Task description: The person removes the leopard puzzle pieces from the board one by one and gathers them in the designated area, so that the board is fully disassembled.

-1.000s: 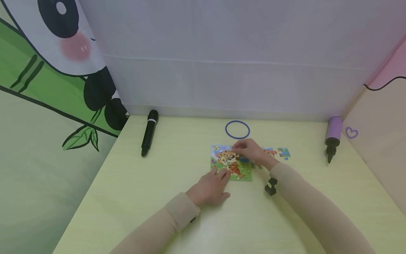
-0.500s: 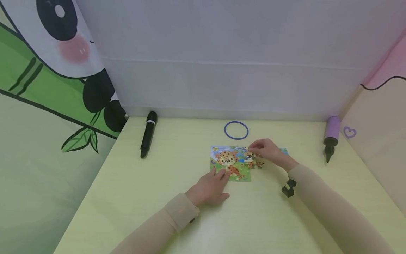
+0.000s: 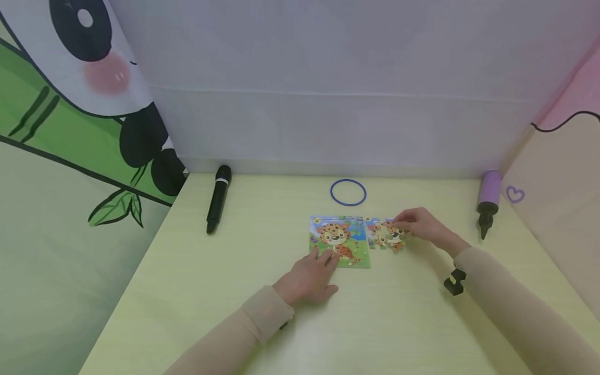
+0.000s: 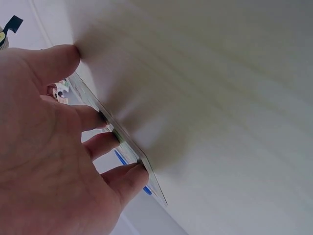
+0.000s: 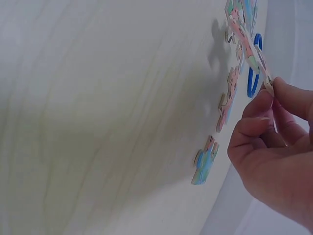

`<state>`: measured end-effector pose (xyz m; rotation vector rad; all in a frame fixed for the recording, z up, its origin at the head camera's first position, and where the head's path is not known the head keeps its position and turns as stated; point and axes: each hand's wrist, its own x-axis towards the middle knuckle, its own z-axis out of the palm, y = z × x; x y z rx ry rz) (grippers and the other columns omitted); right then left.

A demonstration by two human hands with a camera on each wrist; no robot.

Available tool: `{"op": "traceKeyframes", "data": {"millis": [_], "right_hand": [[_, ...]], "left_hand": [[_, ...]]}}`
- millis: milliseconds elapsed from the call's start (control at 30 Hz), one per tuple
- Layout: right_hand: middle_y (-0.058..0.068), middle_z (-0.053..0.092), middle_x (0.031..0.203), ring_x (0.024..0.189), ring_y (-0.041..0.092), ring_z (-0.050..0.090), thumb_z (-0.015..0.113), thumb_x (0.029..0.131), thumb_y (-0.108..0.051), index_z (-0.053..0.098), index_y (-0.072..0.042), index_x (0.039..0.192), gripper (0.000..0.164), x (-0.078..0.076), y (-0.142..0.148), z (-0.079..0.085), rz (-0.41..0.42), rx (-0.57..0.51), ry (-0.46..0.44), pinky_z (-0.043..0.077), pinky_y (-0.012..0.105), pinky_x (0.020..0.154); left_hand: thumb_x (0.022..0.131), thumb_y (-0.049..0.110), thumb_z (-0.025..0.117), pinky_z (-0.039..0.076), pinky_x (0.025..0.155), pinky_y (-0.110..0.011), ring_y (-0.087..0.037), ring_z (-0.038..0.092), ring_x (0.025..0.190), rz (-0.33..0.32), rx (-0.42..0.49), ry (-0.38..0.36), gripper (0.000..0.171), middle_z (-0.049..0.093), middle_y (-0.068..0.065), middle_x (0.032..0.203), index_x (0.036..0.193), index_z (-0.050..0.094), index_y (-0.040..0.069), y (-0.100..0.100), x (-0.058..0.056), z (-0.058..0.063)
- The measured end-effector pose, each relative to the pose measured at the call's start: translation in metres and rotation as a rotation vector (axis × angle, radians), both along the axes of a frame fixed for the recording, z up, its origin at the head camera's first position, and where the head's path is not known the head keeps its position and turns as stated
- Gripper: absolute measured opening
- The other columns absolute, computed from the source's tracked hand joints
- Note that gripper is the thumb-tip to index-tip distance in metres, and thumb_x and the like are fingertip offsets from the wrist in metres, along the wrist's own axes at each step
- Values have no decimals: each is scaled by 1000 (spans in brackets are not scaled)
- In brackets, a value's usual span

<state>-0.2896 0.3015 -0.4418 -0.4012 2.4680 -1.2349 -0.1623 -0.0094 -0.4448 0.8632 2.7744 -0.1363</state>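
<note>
Microphone: black [image 3: 219,200], lying beyond the left hand and off to its left, probably put there to be out of reach of the work.
Left hand: fingers apart [image 3: 309,278], their tips resting on the near edge of the board with the thumb on the table [image 3: 375,323]; it seems to be there to stop sliding.
Leopard board: flat [image 3: 338,229], just beyond the left palm.
Blue ring: on the table [image 3: 348,205], past both hands (nothing touches it).
Loose puzzle pieces: flat, between the hands, beside the board [image 3: 372,240]; perhaps so the printed leopard stays in sight. More lie below the right fingers [image 5: 227,103].
Held puzzle piece: raised [image 5: 244,44], in the right fingers.
Right hand: thumb and fingers pinched on that piece's edge [image 3: 424,227], likely leaving its face uncovered.
Purple pump: well apart, right of the right hand [image 3: 489,192].
</note>
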Motion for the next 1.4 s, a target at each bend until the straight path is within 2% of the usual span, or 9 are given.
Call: {"op": "traceKeyframes", "data": {"millis": [167, 333, 433, 567, 700, 933, 1400], "right_hand": [[15, 65, 94, 80, 28, 59, 60, 95, -12, 63, 8, 108, 24, 0, 3, -2, 9, 54, 46, 50, 37, 69], [9, 65, 90, 78, 23, 57, 61, 94, -13, 67, 2, 102, 18, -2, 2, -8, 17, 184, 142, 48, 34, 66], [6, 65, 89, 79, 21, 56, 62, 93, -13, 68, 0, 99, 15, -3, 1, -10, 34, 247, 206, 47, 35, 67], [5, 66, 88, 79, 21, 58, 62, 93, -11, 68, 0, 97, 13, -3, 0, -11, 53, 281, 254, 49, 38, 69], [4, 66, 86, 77, 21, 59, 62, 93, -10, 68, -1, 96, 11, -1, -1, -10, 67, 295, 275, 50, 40, 68], [1, 64, 80, 71, 17, 56, 63, 92, -11, 67, -4, 90, 8, -2, 1, -12, 79, 311, 287, 46, 36, 64], [1, 65, 85, 75, 17, 57, 62, 93, -11, 68, -2, 96, 11, 0, 5, -9, 83, 312, 265, 47, 35, 66]], "left_hand": [[96, 52, 47, 37, 103, -39, -39, 29, 134, -1, -10, 0, 74, 29, -9, 150, 152, 24, 9, 0, 0, 1], [96, 52, 46, 37, 102, -39, -39, 28, 134, 5, -12, -4, 74, 28, -9, 151, 152, 24, 10, 0, 0, 1], [96, 52, 46, 38, 102, -40, -39, 28, 135, 7, -12, -6, 74, 28, -9, 151, 152, 24, 10, 0, 1, 2], [96, 52, 46, 38, 102, -39, -39, 29, 134, 2, -18, 0, 74, 29, -9, 150, 152, 25, 10, 0, 1, 3], [96, 52, 47, 36, 103, -39, -38, 29, 134, 5, -12, -2, 74, 29, -9, 150, 152, 25, 9, 0, 2, 4], [96, 52, 47, 33, 105, -39, -38, 29, 135, 13, -5, -16, 74, 29, -9, 151, 152, 24, 10, 1, 2, 4], [96, 52, 46, 33, 105, -38, -38, 29, 134, 6, -19, -2, 74, 29, -8, 150, 152, 24, 10, 0, 1, 1]]}}
